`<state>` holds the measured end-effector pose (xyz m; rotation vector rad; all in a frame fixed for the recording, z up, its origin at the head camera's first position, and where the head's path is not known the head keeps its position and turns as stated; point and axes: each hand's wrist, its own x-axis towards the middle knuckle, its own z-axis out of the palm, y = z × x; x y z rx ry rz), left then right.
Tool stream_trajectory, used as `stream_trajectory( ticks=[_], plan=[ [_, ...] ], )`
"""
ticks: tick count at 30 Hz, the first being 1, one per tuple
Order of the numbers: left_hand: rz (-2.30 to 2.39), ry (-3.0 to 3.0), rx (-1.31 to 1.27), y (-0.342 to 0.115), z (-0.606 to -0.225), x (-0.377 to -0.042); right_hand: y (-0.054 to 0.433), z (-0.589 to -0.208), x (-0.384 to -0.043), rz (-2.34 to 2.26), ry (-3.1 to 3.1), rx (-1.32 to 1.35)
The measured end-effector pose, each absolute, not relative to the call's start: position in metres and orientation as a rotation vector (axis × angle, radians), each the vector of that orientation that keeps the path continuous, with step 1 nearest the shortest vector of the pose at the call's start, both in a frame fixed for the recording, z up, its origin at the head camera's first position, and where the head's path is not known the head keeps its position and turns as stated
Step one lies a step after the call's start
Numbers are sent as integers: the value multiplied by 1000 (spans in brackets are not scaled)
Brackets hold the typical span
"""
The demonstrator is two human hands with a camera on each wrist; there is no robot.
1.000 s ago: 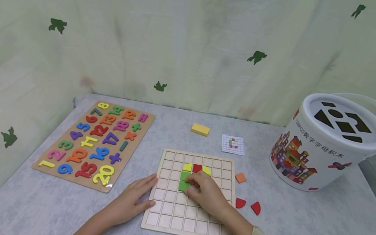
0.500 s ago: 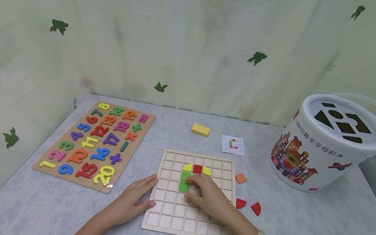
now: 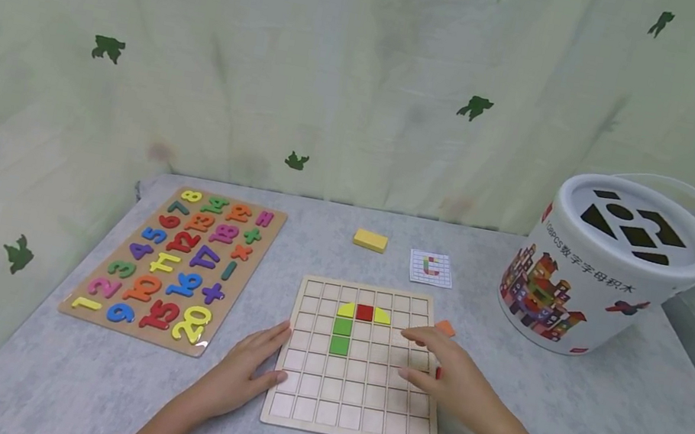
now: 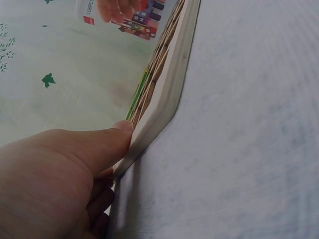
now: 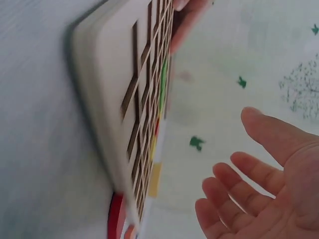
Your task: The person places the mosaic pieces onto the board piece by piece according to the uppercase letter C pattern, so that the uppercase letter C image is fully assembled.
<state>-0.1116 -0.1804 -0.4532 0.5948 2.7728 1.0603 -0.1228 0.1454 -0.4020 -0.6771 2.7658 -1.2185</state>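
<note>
A wooden grid board (image 3: 353,421) lies in the middle of the table. Set in its cells are two green squares (image 3: 341,336), a red square (image 3: 364,313) and two yellow pieces (image 3: 382,316) with a cut or rounded corner, one on either side of the red. My left hand (image 3: 244,366) rests at the board's left edge, fingers extended; the left wrist view has its thumb (image 4: 107,144) against the rim. Over the right part of the board hovers my right hand (image 3: 461,381), fingers spread and holding nothing. It partly covers an orange square (image 3: 445,328) and hides most of the red pieces beyond the right edge.
A number puzzle board (image 3: 227,304) lies to the left. Behind the grid board are a yellow block (image 3: 370,240) and a small pattern card (image 3: 430,269). A large white bucket (image 3: 586,290) with shape holes in its lid stands at the right.
My right hand has drawn away from the green squares toward the board's right edge, and its fingers have opened wider. The green squares stay in their cells. The left hand has not moved.
</note>
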Motion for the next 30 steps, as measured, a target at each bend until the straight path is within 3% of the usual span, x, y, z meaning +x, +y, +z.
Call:
stream_trajectory(
  ticks=[11,30],
  plan=[
    [1061,2774,589,-180,-453,-111,192,-422,-120,-1098,2775,-630],
    [1046,2773,591,-180,-451,-111,207,-428,-127,-902,2687,-683]
  ],
)
